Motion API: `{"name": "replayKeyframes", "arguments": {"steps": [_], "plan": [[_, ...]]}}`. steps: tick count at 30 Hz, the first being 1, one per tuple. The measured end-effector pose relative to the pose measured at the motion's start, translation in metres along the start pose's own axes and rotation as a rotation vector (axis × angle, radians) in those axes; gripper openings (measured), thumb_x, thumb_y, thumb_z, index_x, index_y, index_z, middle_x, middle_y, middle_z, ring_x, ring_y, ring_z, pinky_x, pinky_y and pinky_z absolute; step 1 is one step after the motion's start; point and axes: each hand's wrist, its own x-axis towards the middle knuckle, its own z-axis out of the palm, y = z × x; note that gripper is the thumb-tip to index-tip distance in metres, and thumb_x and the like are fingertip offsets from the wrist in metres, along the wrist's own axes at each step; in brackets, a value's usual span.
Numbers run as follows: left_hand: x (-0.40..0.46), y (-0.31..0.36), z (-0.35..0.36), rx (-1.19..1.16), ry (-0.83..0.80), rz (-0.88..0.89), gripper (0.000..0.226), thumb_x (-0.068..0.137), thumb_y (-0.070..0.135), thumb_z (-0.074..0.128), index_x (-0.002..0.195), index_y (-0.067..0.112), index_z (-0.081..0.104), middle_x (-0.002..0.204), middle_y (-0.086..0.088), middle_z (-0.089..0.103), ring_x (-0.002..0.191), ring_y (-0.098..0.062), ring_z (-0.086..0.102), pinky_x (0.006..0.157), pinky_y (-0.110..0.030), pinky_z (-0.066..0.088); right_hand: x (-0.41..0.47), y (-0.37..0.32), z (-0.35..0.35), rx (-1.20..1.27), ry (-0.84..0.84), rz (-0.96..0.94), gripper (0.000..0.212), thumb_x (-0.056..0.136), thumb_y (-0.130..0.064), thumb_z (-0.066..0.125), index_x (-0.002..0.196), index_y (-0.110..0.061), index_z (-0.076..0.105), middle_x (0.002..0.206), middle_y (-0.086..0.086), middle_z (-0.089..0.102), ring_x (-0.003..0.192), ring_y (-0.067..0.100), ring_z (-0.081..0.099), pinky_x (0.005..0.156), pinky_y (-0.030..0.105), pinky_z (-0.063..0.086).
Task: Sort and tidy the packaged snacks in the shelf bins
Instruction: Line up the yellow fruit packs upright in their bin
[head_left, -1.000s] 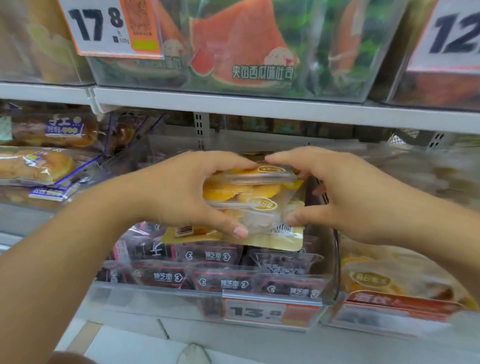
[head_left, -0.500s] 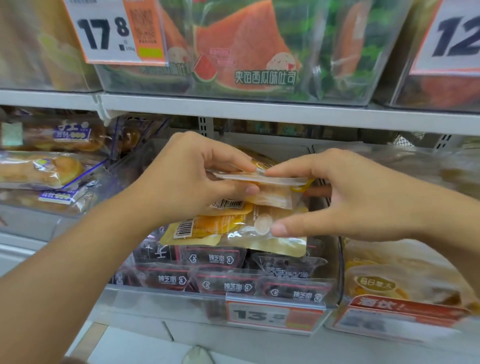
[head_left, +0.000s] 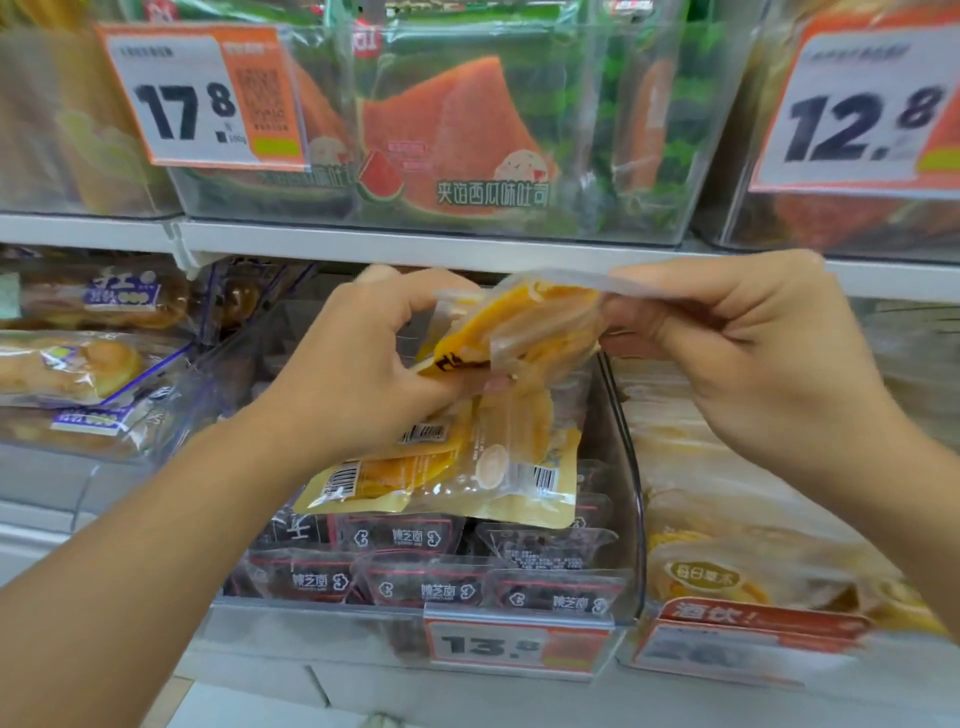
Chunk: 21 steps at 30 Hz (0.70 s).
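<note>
Up comes the top yellow packet (head_left: 524, 322), lifted and tilted off the yellow stack (head_left: 447, 467) above the middle bin (head_left: 621, 467); left hand (head_left: 358, 374) and right hand (head_left: 727, 338) both pinching it. Looks ready for re-placing.

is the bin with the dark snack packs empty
No, the clear bin holds rows of dark packs at its front, with yellow packs lying on top of them.

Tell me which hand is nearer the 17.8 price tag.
Left. The left hand sits below and just right of the 17.8 price tag; the right hand is much farther right, across the yellow snack packet.
</note>
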Motion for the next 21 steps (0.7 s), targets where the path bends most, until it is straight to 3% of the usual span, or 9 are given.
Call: {"name": "replayKeyframes", "arguments": {"steps": [2,5,7,9,11,14,17,19,21], "plan": [[0.003,0.012,0.003,-0.072,0.015,0.049,0.028,0.07,0.042,0.084,0.09,0.03,0.069,0.091,0.008,0.073,0.091,-0.017,0.068,0.081,-0.038,0.053,-0.003,-0.008,-0.008,0.088,0.027,-0.003,0.025,0.091,-0.003,0.063,0.092,-0.024,0.077,0.091,-0.007,0.077,0.085,0.008,0.073,0.079,0.028,0.06],[0.011,0.033,0.016,-0.133,0.003,0.093,0.043,0.074,0.05,0.081,0.093,0.017,0.06,0.085,0.006,0.07,0.082,-0.022,0.068,0.075,-0.044,0.055,-0.01,-0.015,-0.028,0.027,0.08,-0.015,0.023,0.095,0.004,0.055,0.094,-0.013,0.071,0.093,0.009,0.072,0.081,0.01,0.073,0.074,0.022,0.059],[0.019,0.049,0.028,-0.194,-0.012,0.129,0.037,0.076,0.049,0.078,0.096,0.025,0.058,0.083,0.012,0.066,0.076,-0.013,0.062,0.071,-0.035,0.054,-0.017,-0.015,-0.046,0.012,0.134,0.012,0.021,0.098,0.004,0.051,0.095,-0.009,0.068,0.091,0.014,0.07,0.082,0.021,0.073,0.074,0.03,0.061],[0.027,0.068,0.042,-0.244,-0.071,0.204,0.03,0.081,0.039,0.075,0.105,0.04,0.056,0.09,0.023,0.064,0.082,0.003,0.061,0.074,-0.017,0.048,-0.028,-0.016,-0.065,-0.001,0.18,0.047,0.019,0.1,0.004,0.049,0.095,-0.005,0.066,0.09,0.014,0.07,0.081,0.022,0.074,0.074,0.032,0.062],[0.035,0.088,0.058,-0.254,-0.14,0.269,0.035,0.086,0.037,0.072,0.114,0.044,0.053,0.1,0.022,0.065,0.094,-0.002,0.064,0.081,-0.024,0.05,-0.04,-0.021,-0.084,-0.014,0.233,0.074,0.018,0.1,0.004,0.048,0.095,-0.004,0.064,0.087,0.006,0.072,0.08,0.015,0.074,0.073,0.028,0.061],[0.046,0.114,0.088,-0.197,-0.124,0.364,0.036,0.089,0.035,0.069,0.119,0.037,0.05,0.093,0.015,0.066,0.08,-0.008,0.064,0.074,-0.032,0.054,-0.055,-0.025,-0.115,-0.051,0.31,0.042,0.023,0.101,0.002,0.048,0.095,-0.013,0.063,0.083,-0.006,0.073,0.082,0.012,0.073,0.076,0.027,0.06],[0.053,0.138,0.123,-0.129,-0.032,0.449,0.03,0.093,0.035,0.062,0.119,0.035,0.047,0.088,0.013,0.06,0.066,-0.008,0.055,0.063,-0.033,0.051,-0.07,-0.024,-0.152,-0.147,0.327,0.009,0.023,0.101,0.0,0.05,0.099,-0.018,0.065,0.086,-0.004,0.073,0.086,0.018,0.073,0.082,0.032,0.06],[0.056,0.148,0.142,-0.086,0.012,0.474,0.033,0.093,0.034,0.062,0.122,0.036,0.047,0.095,0.015,0.061,0.07,-0.01,0.058,0.064,-0.037,0.051,-0.082,-0.019,-0.173,-0.217,0.329,0.019,0.021,0.101,-0.001,0.052,0.1,-0.017,0.067,0.088,-0.005,0.073,0.086,0.017,0.072,0.082,0.031,0.06],[0.061,0.15,0.157,-0.03,-0.016,0.478,0.039,0.091,0.036,0.063,0.127,0.038,0.05,0.101,0.017,0.066,0.081,-0.014,0.064,0.069,-0.041,0.053,-0.094,-0.01,-0.191,-0.319,0.315,0.038,0.017,0.1,-0.002,0.055,0.102,-0.01,0.07,0.092,0.005,0.072,0.087,0.018,0.072,0.08,0.031,0.061]]}}
